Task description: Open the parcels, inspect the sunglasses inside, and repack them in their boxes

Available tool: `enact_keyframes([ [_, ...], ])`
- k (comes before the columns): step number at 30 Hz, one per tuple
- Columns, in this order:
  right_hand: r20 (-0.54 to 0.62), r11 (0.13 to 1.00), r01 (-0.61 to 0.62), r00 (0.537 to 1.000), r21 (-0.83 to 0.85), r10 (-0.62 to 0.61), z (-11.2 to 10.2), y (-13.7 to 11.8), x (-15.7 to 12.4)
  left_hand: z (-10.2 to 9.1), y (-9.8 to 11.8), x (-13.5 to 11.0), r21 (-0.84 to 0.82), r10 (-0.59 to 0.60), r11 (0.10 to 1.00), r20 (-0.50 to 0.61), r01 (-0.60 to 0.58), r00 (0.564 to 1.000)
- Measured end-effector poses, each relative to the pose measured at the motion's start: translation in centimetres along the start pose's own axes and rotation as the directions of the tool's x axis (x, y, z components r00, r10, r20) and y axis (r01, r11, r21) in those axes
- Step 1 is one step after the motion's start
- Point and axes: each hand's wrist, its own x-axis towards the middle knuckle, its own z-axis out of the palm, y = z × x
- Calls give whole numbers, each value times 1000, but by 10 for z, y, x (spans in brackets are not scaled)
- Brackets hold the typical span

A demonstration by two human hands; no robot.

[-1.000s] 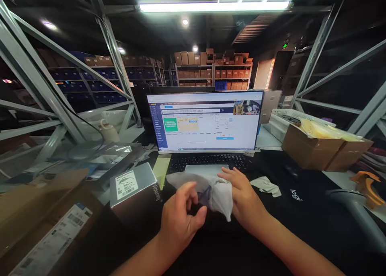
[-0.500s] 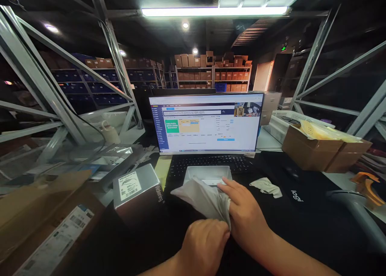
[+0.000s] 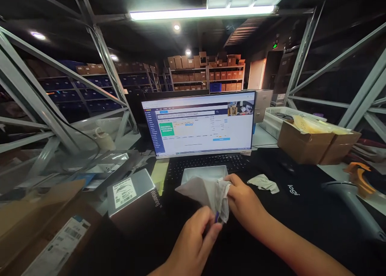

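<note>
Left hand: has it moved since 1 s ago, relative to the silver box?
Yes. The left hand has shifted right, away from the silver box, and its fingers now pinch the lower edge of the grey bag.

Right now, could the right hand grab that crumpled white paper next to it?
Probably yes: the crumpled paper lies in the open just beyond the right hand, nothing between them. But that hand is gripping the grey bag.

A lit monitor (image 3: pixel 200 123) stands behind a black keyboard (image 3: pixel 208 163); an open cardboard box (image 3: pixel 313 141) sits far right.
</note>
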Motion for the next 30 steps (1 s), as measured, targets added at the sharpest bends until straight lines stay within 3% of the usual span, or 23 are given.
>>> enact_keyframes([
  [4,177,1000,17,984,-12,-15,-9,6,4,4,3,-1,-178,-36,981,231,79,972],
  [7,283,994,61,956,88,-84,-24,13,8,6,2,1,-266,-149,934,320,239,936],
  [9,305,988,80,945,135,-118,-38,22,12,4,3,2,-277,-255,881,403,383,879],
  [11,399,964,118,893,237,-207,-56,36,16,-3,9,2,-187,-326,862,507,471,798],
  [13,495,902,97,809,420,-317,-74,58,21,-13,18,2,-52,-310,902,611,428,728],
  [14,493,859,51,801,510,-340,-82,71,23,-18,23,2,-6,-259,937,663,350,703],
  [16,390,771,-72,889,633,-238,-94,96,26,-26,29,2,24,-120,988,738,152,664],
  [18,315,688,-211,949,694,-26,-98,116,27,-30,30,3,41,-44,999,752,20,658],
  [20,360,585,-372,922,720,144,-95,127,27,-31,24,4,81,-67,997,749,9,660],
  [22,422,450,-490,872,747,248,-91,133,28,-33,16,7,74,-112,994,763,86,636],
  [23,429,388,-512,857,766,285,-89,135,28,-35,11,9,48,-124,990,755,135,643],
  [24,415,337,-509,854,792,316,-89,137,28,-37,6,12,17,-135,984,708,175,693],
  [25,384,302,-488,857,819,343,-90,139,29,-39,2,16,-7,-144,982,611,186,779],
  [27,301,265,-420,869,868,393,-95,144,29,-43,-6,23,44,-90,996,276,81,957],
  [28,255,249,-381,870,890,421,-98,145,29,-44,-9,27,136,-15,991,85,3,996],
  [30,157,229,-295,864,928,478,-101,145,31,-43,-16,33,354,158,931,-189,-83,969],
])
